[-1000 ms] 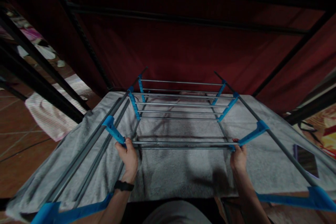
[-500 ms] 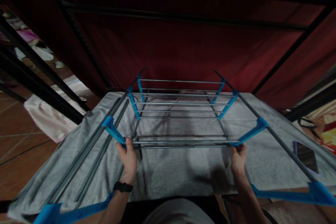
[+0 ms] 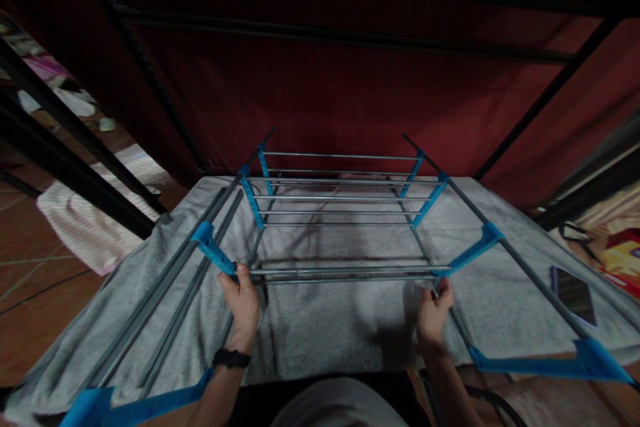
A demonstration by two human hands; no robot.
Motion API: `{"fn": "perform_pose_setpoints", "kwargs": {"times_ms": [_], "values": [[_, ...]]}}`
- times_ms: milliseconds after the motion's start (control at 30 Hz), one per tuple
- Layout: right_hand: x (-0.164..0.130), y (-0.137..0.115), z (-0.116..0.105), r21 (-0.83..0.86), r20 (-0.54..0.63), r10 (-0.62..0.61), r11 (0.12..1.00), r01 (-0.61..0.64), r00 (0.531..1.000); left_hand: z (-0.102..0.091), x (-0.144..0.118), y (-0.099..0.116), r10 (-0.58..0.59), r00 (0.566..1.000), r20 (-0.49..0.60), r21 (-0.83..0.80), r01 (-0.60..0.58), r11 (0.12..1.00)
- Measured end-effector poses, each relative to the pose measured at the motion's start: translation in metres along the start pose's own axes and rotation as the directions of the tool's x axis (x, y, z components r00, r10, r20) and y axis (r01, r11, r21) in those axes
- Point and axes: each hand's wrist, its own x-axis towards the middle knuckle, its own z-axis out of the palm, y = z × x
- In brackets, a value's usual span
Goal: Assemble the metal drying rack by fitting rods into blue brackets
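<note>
A rack of grey metal tubes with blue plastic brackets, which looks like a drying rack (image 3: pixel 345 199), lies across the grey blanket. My left hand (image 3: pixel 243 303), wearing a dark wristband, grips the lower end of the left blue bracket (image 3: pixel 214 252), where a pair of cross rods (image 3: pixel 345 271) meets it. At the other end of these rods, my right hand (image 3: pixel 434 313) is just below the right blue bracket (image 3: pixel 470 253). Its fingers are apart and partly curled, with nothing visible in them. Two further blue brackets (image 3: pixel 535 365) extend nearer to me, left and right.
The grey blanket (image 3: pixel 320 333) covers the surface beneath the rack. A phone (image 3: pixel 574 295) lies at the right. Loose grey tubes (image 3: pixel 173 327) lie along the left side. Behind is a red cloth (image 3: pixel 345 93) with dark metal bars. A striped cloth (image 3: pixel 95 213) hangs at the left.
My right hand has come off the right bracket and moved left and slightly down. My left hand keeps its grip. The whole view has shifted slightly.
</note>
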Motion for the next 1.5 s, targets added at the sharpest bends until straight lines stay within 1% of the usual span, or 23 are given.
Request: {"fn": "perform_pose_setpoints", "kwargs": {"times_ms": [33,67,100,133,167,200,233,333,467,633,733,867,967,1033,1200,1300,1400,1500], "values": [[-0.011,-0.01,0.002,-0.058,-0.027,-0.02,0.998,0.019,0.999,0.0,0.0,-0.001,-0.003,1.0,0.006,-0.001,0.003,1.0],[-0.021,-0.022,0.005,-0.085,0.051,-0.103,0.991,0.107,0.993,-0.001,-0.001,-0.001,-0.004,1.0,0.013,0.001,0.004,1.0],[-0.028,-0.034,0.009,-0.084,0.154,-0.218,0.969,0.232,0.964,-0.001,-0.001,-0.002,-0.004,1.0,0.019,0.005,0.004,1.0],[-0.034,-0.047,0.013,-0.077,0.23,-0.327,0.933,0.353,0.917,0.0,-0.002,-0.004,-0.002,1.0,0.023,0.006,0.002,1.0],[-0.036,-0.06,0.018,-0.077,0.308,-0.419,0.884,0.461,0.854,0.0,-0.002,-0.005,0.002,1.0,0.025,0.004,-0.002,1.0],[-0.036,-0.072,0.024,-0.085,0.369,-0.482,0.834,0.546,0.794,0.0,-0.003,-0.007,0.006,1.0,0.023,-0.002,-0.006,1.0],[-0.035,-0.083,0.03,-0.098,0.408,-0.522,0.791,0.604,0.749,0.001,-0.003,-0.008,0.012,1.0,0.02,-0.009,-0.012,1.0],[-0.023,-0.106,0.049,-0.159,0.509,-0.551,0.695,0.701,0.661,0.001,-0.004,-0.011,0.021,1.0,0.017,-0.019,-0.021,1.0],[-0.014,-0.115,0.066,-0.204,0.667,-0.501,0.588,0.782,0.551,-0.001,-0.004,-0.011,0.007,1.0,0.031,-0.002,-0.007,1.0],[-0.02,-0.122,0.078,-0.171,0.738,-0.5,0.511,0.842,0.453,0.001,-0.005,-0.008,0.02,1.0,-0.013,0.005,-0.02,1.0],[-0.024,-0.133,0.09,-0.174,0.772,-0.468,0.495,0.852,0.429,0.002,-0.006,-0.009,0.022,0.999,-0.03,-0.001,-0.022,1.0],[-0.021,-0.143,0.102,-0.197,0.83,-0.386,0.472,0.859,0.402,0.001,-0.006,-0.01,0.007,1.0,-0.018,0.002,-0.007,1.0],[-0.015,-0.146,0.105,-0.186,0.867,-0.343,0.451,0.873,0.362,0.002,-0.006,-0.009,-0.01,1.0,-0.024,0.01,0.01,1.0],[-0.012,-0.149,0.104,-0.181,0.884,-0.317,0.444,0.877,0.343,0.003,-0.007,-0.008,-0.015,0.999,-0.036,0.017,0.016,1.0],[-0.008,-0.156,0.103,-0.184,0.912,-0.252,0.453,0.872,0.323,0.005,-0.007,-0.009,-0.027,0.998,-0.054,0.017,0.028,0.999],[-0.007,-0.159,0.103,-0.192,0.921,-0.222,0.454,0.87,0.319,0.005,-0.007,-0.01,-0.033,0.998,-0.058,0.018,0.034,0.999],[-0.005,-0.16,0.102,-0.194,0.927,-0.204,0.459,0.867,0.316,0.005,-0.007,-0.01,-0.029,0.998,-0.064,0.015,0.03,0.999],[-0.004,-0.16,0.103,-0.186,0.934,-0.192,0.46,0.868,0.302,0.006,-0.007,-0.01,-0.024,0.997,-0.068,0.022,0.026,0.999]]}}
